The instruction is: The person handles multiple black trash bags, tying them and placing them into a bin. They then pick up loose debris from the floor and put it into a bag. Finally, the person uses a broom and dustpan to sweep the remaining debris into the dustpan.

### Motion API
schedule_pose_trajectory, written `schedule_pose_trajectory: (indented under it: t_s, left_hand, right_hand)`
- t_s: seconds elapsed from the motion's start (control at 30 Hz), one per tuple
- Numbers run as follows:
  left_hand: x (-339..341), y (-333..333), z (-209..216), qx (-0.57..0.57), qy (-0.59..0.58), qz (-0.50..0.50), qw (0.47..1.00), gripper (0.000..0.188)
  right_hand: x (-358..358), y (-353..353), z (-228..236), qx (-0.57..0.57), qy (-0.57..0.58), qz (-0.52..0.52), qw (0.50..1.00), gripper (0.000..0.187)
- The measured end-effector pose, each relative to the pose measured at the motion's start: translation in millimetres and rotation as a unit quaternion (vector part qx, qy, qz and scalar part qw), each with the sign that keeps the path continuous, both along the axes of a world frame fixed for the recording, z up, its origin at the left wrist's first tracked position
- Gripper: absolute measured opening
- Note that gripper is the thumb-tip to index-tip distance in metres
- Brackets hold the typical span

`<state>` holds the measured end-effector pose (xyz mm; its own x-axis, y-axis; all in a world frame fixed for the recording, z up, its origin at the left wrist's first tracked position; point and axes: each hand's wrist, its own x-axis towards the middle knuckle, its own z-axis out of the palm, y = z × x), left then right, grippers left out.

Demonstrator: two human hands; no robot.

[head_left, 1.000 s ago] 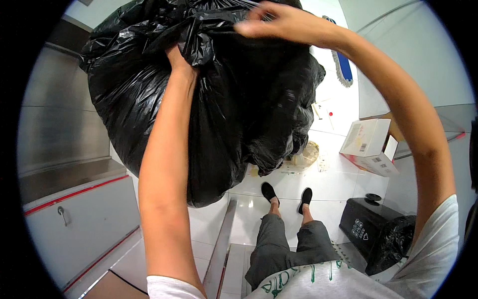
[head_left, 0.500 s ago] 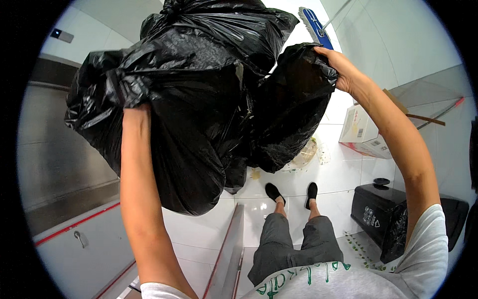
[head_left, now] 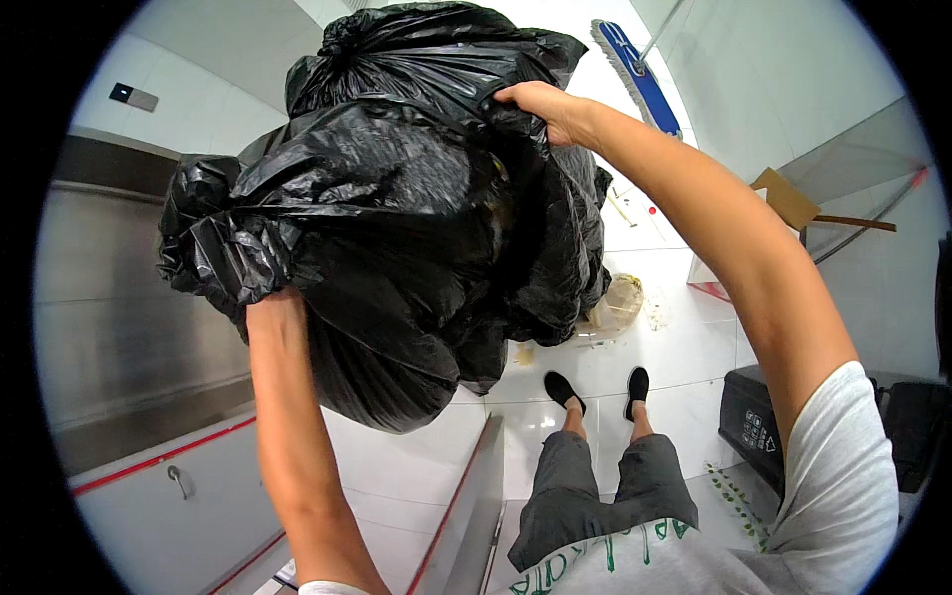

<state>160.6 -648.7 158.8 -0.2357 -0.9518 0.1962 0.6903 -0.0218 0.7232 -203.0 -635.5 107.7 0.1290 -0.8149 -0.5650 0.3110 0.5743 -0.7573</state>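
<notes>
Large black garbage bags (head_left: 387,268) bulge in front of me, pressed together so that their borders are hard to tell. My left hand (head_left: 274,305) reaches up into bunched black plastic at the left; only the wrist and lower edge show, and its fingers are hidden. My right hand (head_left: 543,107) grips a fold of thin black plastic near the top middle, thumb and fingers closed on it. Another black garbage bag (head_left: 436,50), with gathered creases, rests behind. Under the bags' right side, a clear round plastic container (head_left: 617,302) lies on the floor.
A blue flat mop (head_left: 637,74) lies at the far right. Brown cardboard (head_left: 788,201) and a black bin (head_left: 749,416) stand to the right. Scraps and a stain (head_left: 524,353) mark the white floor. Red-edged grey panels (head_left: 188,486) stand at left.
My right hand has moved left, bringing the plastic it grips toward the middle. The bag's right part has swung left, uncovering more floor. My left hand has sunk slightly.
</notes>
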Motion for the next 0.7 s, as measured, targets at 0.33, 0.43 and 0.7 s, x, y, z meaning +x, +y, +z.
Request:
schedule_pose_trajectory:
  t_s: [0.33, 0.43, 0.7]
  left_hand:
    - [-58.8, 80.1, -32.9, -0.248, -0.377, 0.098, 0.887, 0.040]
    - [-81.9, 90.3, -23.1, -0.277, -0.524, 0.220, 0.774, 0.036]
    - [-36.3, 81.7, -42.7, 0.138, -0.133, -0.050, 0.980, 0.039]
  right_hand:
    - [98.9, 26.9, 63.7, -0.059, 0.022, 0.074, 0.995, 0.024]
    - [138.5, 26.5, 76.1, -0.139, 0.081, 0.069, 0.985, 0.022]
    - [180.6, -2.7, 122.0, -0.200, 0.102, 0.227, 0.948, 0.025]
